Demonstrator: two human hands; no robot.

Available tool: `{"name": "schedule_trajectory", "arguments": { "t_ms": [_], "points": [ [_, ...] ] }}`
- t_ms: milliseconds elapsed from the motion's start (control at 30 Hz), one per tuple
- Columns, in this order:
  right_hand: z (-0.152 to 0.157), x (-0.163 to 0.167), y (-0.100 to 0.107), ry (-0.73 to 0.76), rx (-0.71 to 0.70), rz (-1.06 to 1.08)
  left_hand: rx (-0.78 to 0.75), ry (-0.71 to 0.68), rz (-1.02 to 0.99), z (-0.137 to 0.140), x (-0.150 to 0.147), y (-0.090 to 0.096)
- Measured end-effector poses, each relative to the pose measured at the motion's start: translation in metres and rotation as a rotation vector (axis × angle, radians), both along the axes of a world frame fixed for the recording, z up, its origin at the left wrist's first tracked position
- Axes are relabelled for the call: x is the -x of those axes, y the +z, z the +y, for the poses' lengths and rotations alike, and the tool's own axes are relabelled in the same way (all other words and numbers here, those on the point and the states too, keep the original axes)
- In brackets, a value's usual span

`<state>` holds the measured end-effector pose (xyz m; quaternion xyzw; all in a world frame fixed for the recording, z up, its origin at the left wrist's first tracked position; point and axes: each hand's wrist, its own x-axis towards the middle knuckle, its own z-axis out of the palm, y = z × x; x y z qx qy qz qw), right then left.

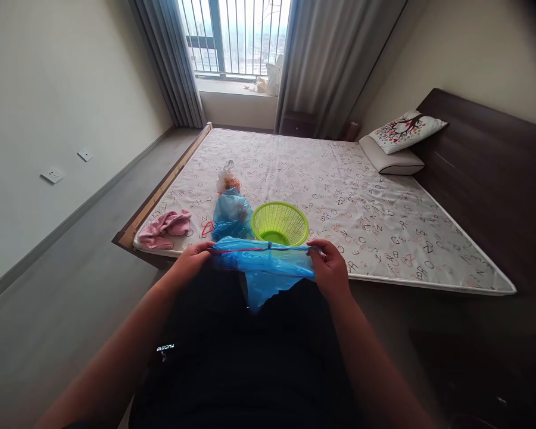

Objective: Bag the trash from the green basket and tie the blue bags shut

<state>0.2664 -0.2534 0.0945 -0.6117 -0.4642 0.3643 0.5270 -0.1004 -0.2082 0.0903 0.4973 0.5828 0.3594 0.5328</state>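
White, letter-printed mattress [361,196] fills the middle of the room. Just in front of its near edge, a thin blue plastic bag [268,265] is stretched sideways over the person's dark-clothed lap: the left hand [197,257] and right hand [328,265], well apart, each pinch one end between thumb and curled fingers. Beyond it on the mattress sit a green basket [268,217], a blue bundle [232,208] and a crumpled pink cloth [166,228].

The mattress [339,202] bears a pink cloth [164,230], plastic bags [232,208], green basket [280,215] and pillow [392,159].
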Motion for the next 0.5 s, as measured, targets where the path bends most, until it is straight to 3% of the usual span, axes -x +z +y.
{"name": "schedule_trajectory", "arguments": {
  "t_ms": [133, 267, 333, 433, 500],
  "points": [
    [-0.003, 0.002, 0.004, -0.001, -0.004, -0.004, 0.112, -0.02, -0.146, -0.006, 0.001, 0.011],
    [-0.007, 0.003, 0.01, 0.001, 0.003, -0.046, 0.121, -0.231, -0.149, -0.005, 0.013, 0.014],
    [-0.007, 0.002, 0.011, 0.016, 0.01, -0.057, -0.027, -0.283, 0.077, -0.002, 0.018, 0.011],
    [-0.008, 0.002, 0.01, 0.055, 0.023, -0.063, -0.294, -0.23, 0.547, 0.002, 0.021, 0.002],
    [-0.008, 0.003, 0.01, 0.067, 0.028, -0.095, -0.382, -0.187, 0.757, 0.002, 0.02, -0.002]
  ]
}}
